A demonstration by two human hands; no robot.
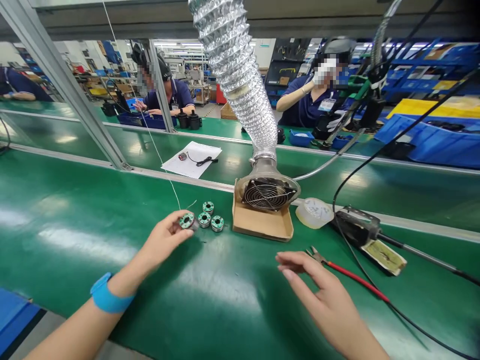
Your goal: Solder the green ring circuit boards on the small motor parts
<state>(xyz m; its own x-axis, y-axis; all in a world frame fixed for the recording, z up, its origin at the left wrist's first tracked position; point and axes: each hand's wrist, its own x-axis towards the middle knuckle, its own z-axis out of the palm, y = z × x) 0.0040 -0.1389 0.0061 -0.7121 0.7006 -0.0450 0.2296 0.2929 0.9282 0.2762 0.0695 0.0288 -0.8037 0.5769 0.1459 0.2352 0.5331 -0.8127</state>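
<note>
My left hand (167,237) is closed around a round metal part with a green ring-shaped circuit board (186,221), gripping it between thumb and fingers just above the bench. Beside it, several similar parts (204,219) stand in a small cluster, green boards upward. A thin pale wire (153,142) hangs from above and comes down behind the held part. To the right, my right hand (318,295) hovers over the bench with thumb and fingers apart, holding nothing. Just beyond its knuckles lie cutting pliers with red handles (356,280), partly covered by the hand.
A silver duct (240,75) ends in a fan hood (269,194) over a cardboard tray (262,227). Rightward are a tape roll (315,213), a black holder (356,225) with a sponge, and cables. Paper (193,160) lies behind the rail; people work across the bench.
</note>
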